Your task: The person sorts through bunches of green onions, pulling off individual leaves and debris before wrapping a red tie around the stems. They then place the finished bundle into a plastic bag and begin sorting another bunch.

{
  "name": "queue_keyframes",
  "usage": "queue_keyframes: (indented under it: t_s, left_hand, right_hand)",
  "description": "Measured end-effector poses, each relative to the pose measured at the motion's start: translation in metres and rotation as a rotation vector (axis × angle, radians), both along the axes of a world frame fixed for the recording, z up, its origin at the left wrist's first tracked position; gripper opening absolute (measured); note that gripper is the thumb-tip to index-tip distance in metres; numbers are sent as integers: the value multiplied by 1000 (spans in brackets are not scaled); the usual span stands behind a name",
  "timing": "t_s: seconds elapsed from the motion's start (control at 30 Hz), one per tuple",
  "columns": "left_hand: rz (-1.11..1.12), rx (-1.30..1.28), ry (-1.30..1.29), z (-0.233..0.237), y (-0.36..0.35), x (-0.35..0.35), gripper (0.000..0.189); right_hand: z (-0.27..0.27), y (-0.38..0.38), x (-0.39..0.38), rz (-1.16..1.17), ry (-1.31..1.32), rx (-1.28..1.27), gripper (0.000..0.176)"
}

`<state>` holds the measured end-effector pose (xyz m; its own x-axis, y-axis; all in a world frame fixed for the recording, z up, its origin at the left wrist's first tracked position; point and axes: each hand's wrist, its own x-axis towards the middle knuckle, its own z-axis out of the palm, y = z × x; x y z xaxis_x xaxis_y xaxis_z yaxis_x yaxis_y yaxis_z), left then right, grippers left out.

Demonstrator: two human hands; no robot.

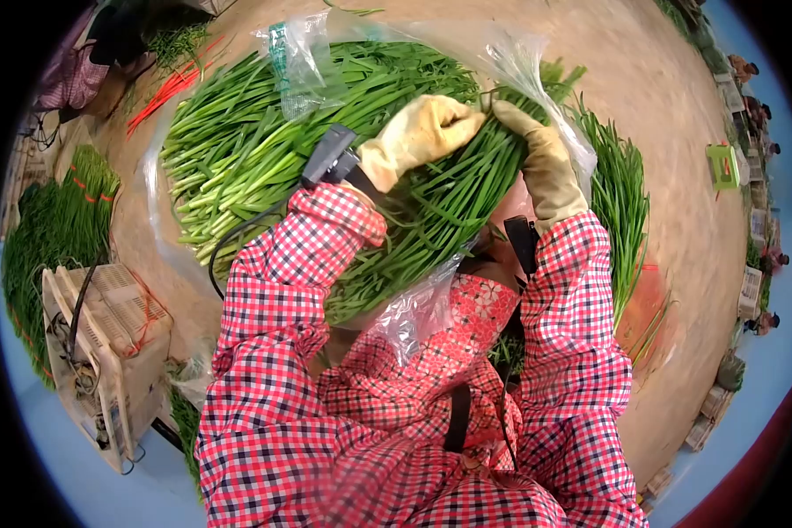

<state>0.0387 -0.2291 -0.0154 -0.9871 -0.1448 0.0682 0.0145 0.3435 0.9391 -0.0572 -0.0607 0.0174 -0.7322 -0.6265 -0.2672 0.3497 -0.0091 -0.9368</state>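
Note:
A large heap of garlic chives [238, 150] lies on a clear plastic sheet [154, 202] in front of me, pale stem ends to the left. My left hand [422, 132], in a cream work glove, is closed in a pinch over the heap; what sits between its fingertips is too small to make out. My right hand [546, 163], gloved alike, curls around the upper right side of a chive bunch [475, 180] slanting toward my lap. Both hands' fingertips almost meet at the top of that bunch.
Red ties [169, 92] lie at the upper left. Bundled chives [88, 180] and an upturned plastic crate [114, 326] stand at left. More loose chives [616, 194] lie right of my arm. A green box [722, 167] and several people are farther right; another person [79, 75] sits upper left.

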Motion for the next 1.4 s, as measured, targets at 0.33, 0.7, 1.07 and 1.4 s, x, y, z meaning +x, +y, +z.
queue_keyframes:
  t_s: [0.33,0.7,1.07,1.4]
  left_hand:
    - [-103,540,126,-4,-16,-14,62]
    - [3,762,180,16,-19,-20,48]
    - [-106,473,-138,-28,-14,-22,45]
    - [-142,272,-484,-53,-7,-30,36]
  right_hand:
    - [-4,37,35,-195,-275,14,17]
    - [32,-13,61,363,-324,1,35]
    - [60,116,73,-79,35,-814,40]
    - [80,245,71,-301,189,-865,46]
